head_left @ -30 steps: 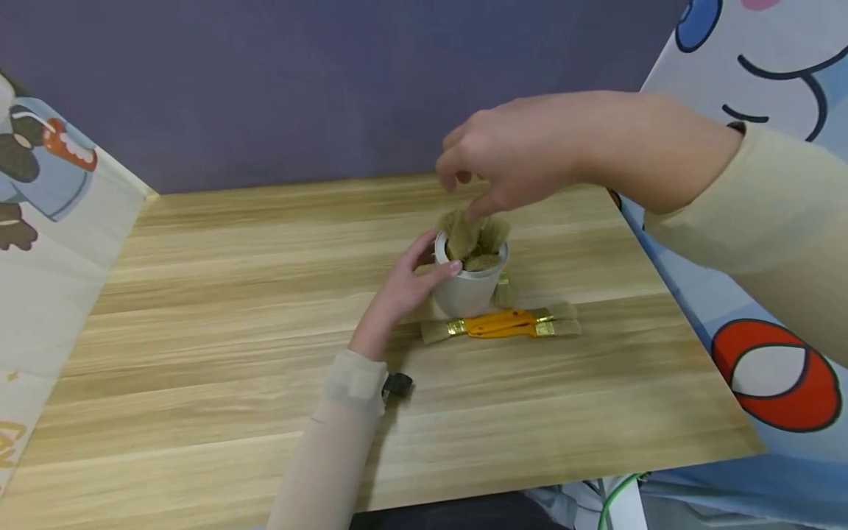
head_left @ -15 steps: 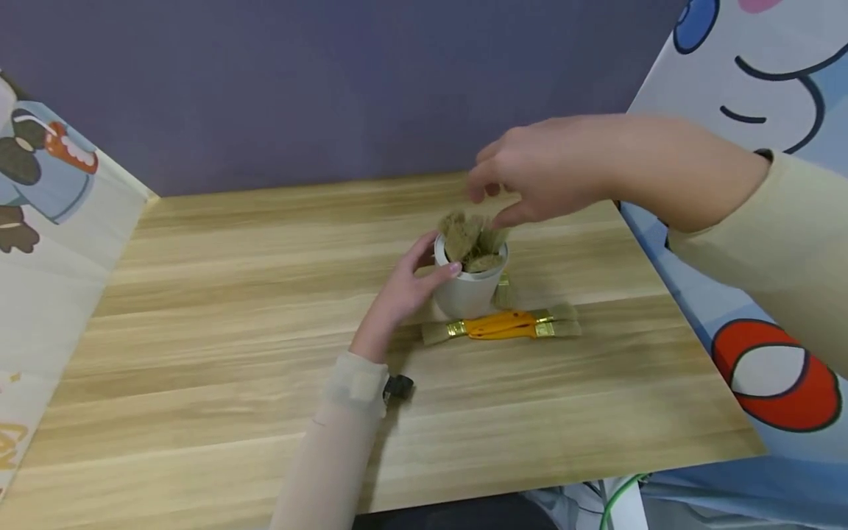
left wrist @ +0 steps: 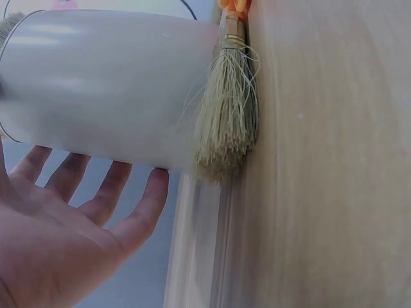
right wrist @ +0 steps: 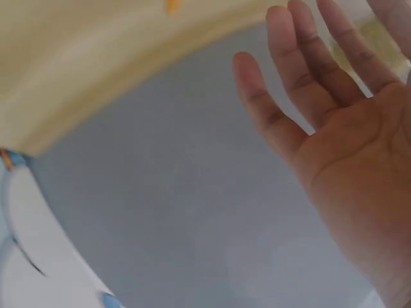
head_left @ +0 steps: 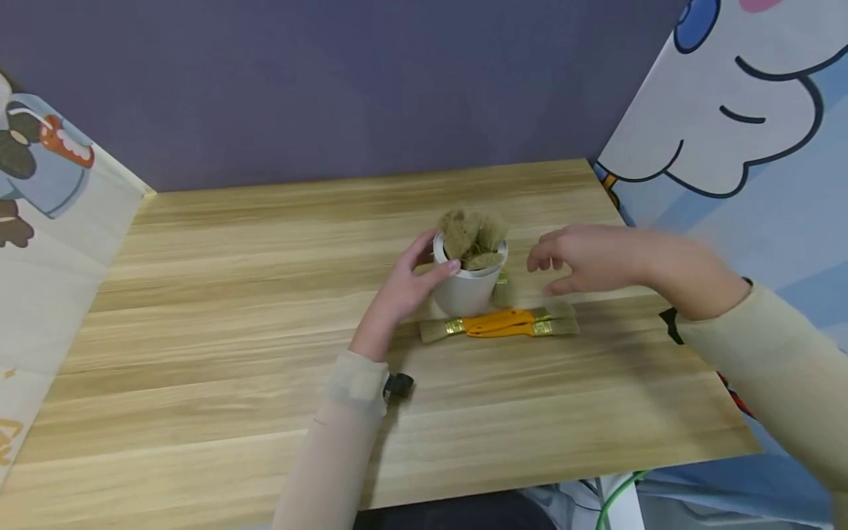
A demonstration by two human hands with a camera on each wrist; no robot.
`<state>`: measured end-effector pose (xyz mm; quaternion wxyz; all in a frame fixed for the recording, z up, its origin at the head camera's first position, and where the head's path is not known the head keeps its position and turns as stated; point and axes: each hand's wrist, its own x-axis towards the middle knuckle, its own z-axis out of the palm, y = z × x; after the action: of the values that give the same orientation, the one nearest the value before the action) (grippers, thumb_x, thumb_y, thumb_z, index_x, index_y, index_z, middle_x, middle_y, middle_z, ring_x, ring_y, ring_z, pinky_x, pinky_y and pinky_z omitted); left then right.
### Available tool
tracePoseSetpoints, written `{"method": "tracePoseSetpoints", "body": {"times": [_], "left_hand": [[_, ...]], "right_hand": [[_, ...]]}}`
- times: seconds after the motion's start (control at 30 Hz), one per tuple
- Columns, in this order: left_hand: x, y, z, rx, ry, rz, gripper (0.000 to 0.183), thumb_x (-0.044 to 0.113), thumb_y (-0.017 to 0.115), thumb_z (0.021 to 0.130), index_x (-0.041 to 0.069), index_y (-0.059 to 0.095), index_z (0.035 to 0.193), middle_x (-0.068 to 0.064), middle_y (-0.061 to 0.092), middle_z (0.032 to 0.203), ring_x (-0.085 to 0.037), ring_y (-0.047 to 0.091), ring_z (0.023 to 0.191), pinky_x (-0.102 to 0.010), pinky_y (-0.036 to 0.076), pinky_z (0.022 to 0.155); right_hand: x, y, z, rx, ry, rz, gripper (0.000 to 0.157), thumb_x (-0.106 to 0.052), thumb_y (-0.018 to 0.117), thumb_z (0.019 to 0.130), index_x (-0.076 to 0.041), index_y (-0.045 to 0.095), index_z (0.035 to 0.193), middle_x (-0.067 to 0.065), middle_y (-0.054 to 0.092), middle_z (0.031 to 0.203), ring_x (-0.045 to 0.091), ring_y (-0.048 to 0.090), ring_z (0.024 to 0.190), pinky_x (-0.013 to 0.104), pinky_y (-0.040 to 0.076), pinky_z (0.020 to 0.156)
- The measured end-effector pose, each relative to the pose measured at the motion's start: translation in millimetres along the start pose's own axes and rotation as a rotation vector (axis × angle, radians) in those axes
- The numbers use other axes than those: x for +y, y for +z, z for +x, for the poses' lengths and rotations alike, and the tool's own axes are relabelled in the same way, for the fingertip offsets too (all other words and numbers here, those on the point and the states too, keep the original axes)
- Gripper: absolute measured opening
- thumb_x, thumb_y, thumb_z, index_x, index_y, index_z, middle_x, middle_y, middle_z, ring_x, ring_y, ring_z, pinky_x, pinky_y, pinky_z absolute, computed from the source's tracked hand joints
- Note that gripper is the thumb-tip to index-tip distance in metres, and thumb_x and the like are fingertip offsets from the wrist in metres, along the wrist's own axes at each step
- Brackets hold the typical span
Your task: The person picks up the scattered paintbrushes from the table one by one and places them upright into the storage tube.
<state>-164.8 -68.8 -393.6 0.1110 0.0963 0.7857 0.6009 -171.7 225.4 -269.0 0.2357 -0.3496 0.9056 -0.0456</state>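
A white cup (head_left: 466,293) stands upright on the table, with the bristle heads of several paintbrushes (head_left: 472,234) sticking up out of it. My left hand (head_left: 407,287) grips the cup from its left side, thumb at the rim and fingers round the far side. In the left wrist view the fingertips touch the cup wall. My right hand (head_left: 589,258) hangs in the air to the right of the cup, fingers loosely bent and holding nothing. Several orange-handled paintbrushes (head_left: 500,323) lie in front of the cup, bristles pointing left and right.
Another paintbrush (head_left: 501,288) lies partly hidden behind the cup's right side. The wooden table (head_left: 232,316) meets a dark wall (head_left: 331,88) at the back. Cartoon-printed panels (head_left: 722,147) flank it on both sides.
My right hand has left the bristles in the cup, moving right and down toward the table. My left hand and the cup have stayed in place.
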Motion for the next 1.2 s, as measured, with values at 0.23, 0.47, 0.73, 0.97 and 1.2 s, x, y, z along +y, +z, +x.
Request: {"method": "tracePoseSetpoints", "body": {"times": [0.23,0.47,0.73,0.97,1.2], "left_hand": [[0.6,-1.1,0.5,0.01,0.003,0.01,0.086,0.047,0.076,0.096,0.027,0.034,0.168,-0.008,0.05,0.164,-0.03,0.05,0.148,-0.053,0.047,0.12],[-0.6,-1.3,0.8,0.007,-0.009,0.014,0.088,0.05,0.076,0.095,0.028,0.032,0.169,-0.007,0.049,0.166,-0.029,0.049,0.15,-0.052,0.045,0.121],[-1.0,-0.7,-1.8,0.003,-0.023,0.007,0.086,0.05,0.075,0.096,0.027,0.034,0.168,-0.007,0.048,0.166,-0.029,0.049,0.151,-0.052,0.045,0.121],[-1.8,-0.7,-1.0,0.013,-0.009,0.006,0.085,0.048,0.075,0.096,0.027,0.034,0.168,-0.009,0.05,0.165,-0.031,0.05,0.15,-0.054,0.046,0.121],[-3.2,-0.9,-0.5,0.005,-0.024,0.01,0.085,0.049,0.075,0.096,0.028,0.034,0.168,-0.008,0.05,0.165,-0.029,0.05,0.15,-0.053,0.046,0.121]], "right_hand": [[28,51.7,7,0.011,-0.007,0.081,0.038,-0.031,0.078,0.098,-0.011,0.072,0.129,0.006,0.068,0.131,0.027,0.068,0.11,0.049,0.058,0.091],[48,82.3,15,0.082,-0.028,0.101,0.029,-0.028,0.081,0.096,-0.011,0.073,0.118,0.006,0.067,0.118,0.022,0.065,0.106,0.049,0.058,0.093],[59,101.0,22,0.106,-0.026,0.058,0.027,-0.019,0.082,0.094,-0.01,0.074,0.118,0.007,0.066,0.119,0.025,0.066,0.109,0.051,0.058,0.097],[70,104.4,19,0.16,-0.024,0.085,0.02,-0.018,0.083,0.094,-0.016,0.072,0.11,0.002,0.065,0.117,0.021,0.065,0.109,0.048,0.057,0.096],[61,66.7,-12,0.365,-0.075,0.229,0.024,-0.015,0.084,0.091,-0.017,0.076,0.114,0.001,0.078,0.114,0.001,0.061,0.076,0.028,0.055,0.073]]}}
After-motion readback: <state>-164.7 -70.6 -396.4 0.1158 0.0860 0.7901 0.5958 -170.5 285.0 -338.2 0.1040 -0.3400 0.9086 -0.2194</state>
